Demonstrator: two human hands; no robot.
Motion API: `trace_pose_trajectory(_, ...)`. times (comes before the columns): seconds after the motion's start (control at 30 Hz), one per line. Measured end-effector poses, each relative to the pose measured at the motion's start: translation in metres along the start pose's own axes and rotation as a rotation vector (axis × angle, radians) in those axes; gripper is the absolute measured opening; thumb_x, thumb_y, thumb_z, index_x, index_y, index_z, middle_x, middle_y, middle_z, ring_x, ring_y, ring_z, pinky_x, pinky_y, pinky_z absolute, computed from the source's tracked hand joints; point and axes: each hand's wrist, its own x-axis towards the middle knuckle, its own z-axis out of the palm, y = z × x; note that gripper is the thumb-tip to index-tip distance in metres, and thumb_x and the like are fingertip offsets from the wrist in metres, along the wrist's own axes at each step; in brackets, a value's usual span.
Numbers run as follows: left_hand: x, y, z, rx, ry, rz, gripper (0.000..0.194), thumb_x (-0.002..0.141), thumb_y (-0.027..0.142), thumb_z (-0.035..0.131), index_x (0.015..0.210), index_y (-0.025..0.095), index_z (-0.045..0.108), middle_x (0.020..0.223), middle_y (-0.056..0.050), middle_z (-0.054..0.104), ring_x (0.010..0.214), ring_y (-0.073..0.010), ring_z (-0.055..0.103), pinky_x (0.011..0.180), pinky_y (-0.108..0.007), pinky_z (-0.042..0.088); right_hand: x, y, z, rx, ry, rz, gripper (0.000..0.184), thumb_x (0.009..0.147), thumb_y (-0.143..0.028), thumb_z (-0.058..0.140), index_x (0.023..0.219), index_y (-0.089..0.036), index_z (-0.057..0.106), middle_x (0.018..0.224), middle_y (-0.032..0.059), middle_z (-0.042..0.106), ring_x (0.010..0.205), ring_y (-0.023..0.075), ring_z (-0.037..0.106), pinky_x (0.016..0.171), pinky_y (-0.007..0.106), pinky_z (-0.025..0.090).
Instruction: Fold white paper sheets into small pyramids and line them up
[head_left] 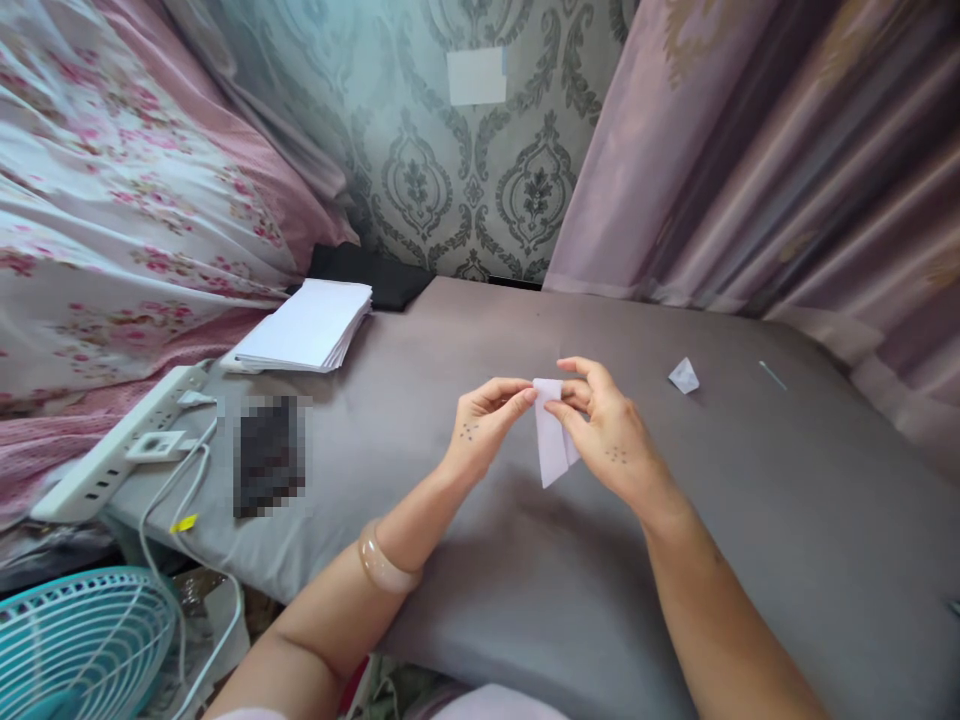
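A folded piece of pale lilac paper (553,445) hangs between my two hands above the grey-covered surface (750,560). Its lower end narrows to a slanted point. My left hand (487,420) pinches the paper's upper left edge between thumb and fingers. On the other side, my right hand (607,425) grips the upper right part, its thumb in front and its index finger raised off the paper. A small folded white paper piece (684,376) lies to the right of my hands.
A stack of white paper (304,325) rests at the back left by a black cloth-like item (371,275). Along the left edge lie a power strip (120,445), cables and a blurred-out dark object (266,455). A teal fan (82,640) stands lower left. A thin white stick (772,375) lies far right.
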Motion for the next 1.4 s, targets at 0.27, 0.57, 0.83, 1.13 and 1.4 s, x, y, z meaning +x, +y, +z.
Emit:
trace_pose_trajectory(0.27, 0.003, 0.0, -0.003, -0.096, 0.098, -0.042, 0.019, 0.067, 0.032, 0.08, 0.076, 0.017, 0.074, 0.074, -0.001, 0.068, 0.069, -0.01, 0.057, 0.07, -0.025, 0.045, -0.004, -0.002, 0.014, -0.177, 0.197, -0.076, 0.033, 0.081, -0.034, 0.064, 0.11, -0.024, 0.05, 0.096, 0.0057, 0.068, 0.085, 0.0206, 0.067, 0.075, 0.034, 0.052)
trace_pose_trajectory(0.57, 0.004, 0.005, -0.004, -0.126, 0.112, -0.061, 0.02, 0.067, 0.033, 0.079, 0.076, 0.016, 0.073, 0.076, -0.002, 0.068, 0.071, -0.0109, 0.059, 0.068, -0.024, 0.047, -0.005, -0.006, 0.023, -0.32, 0.241, -0.266, 0.01, 0.091, -0.026, 0.05, 0.096, -0.025, 0.058, 0.094, 0.0042, 0.064, 0.082, 0.0173, 0.063, 0.075, 0.031, 0.05)
trace_pose_trajectory(0.83, 0.004, 0.006, -0.003, -0.156, 0.128, -0.068, 0.021, 0.067, 0.033, 0.079, 0.076, 0.016, 0.073, 0.076, -0.002, 0.068, 0.071, -0.0112, 0.06, 0.065, -0.024, 0.048, -0.007, -0.008, 0.025, -0.395, 0.234, -0.276, 0.024, 0.094, -0.024, 0.047, 0.109, -0.028, 0.065, 0.102, 0.0051, 0.063, 0.089, 0.0175, 0.063, 0.077, 0.03, 0.05)
trace_pose_trajectory(1.13, 0.003, 0.004, -0.003, -0.126, 0.159, -0.055, 0.021, 0.067, 0.033, 0.08, 0.078, 0.016, 0.074, 0.079, -0.004, 0.071, 0.073, -0.0122, 0.062, 0.077, -0.029, 0.051, -0.007, -0.005, 0.028, -0.456, 0.225, -0.278, 0.031, 0.093, -0.023, 0.046, 0.119, -0.029, 0.063, 0.102, 0.0071, 0.063, 0.092, 0.0202, 0.062, 0.079, 0.033, 0.05)
trace_pose_trajectory(1.4, 0.005, -0.001, -0.004, -0.194, 0.119, -0.1, 0.024, 0.067, 0.034, 0.08, 0.079, 0.014, 0.074, 0.079, -0.005, 0.072, 0.071, -0.0124, 0.064, 0.075, -0.029, 0.053, -0.007, -0.006, 0.032, -0.447, 0.221, -0.279, 0.03, 0.095, -0.025, 0.044, 0.118, -0.024, 0.064, 0.1, 0.0085, 0.064, 0.093, 0.0215, 0.062, 0.081, 0.034, 0.05)
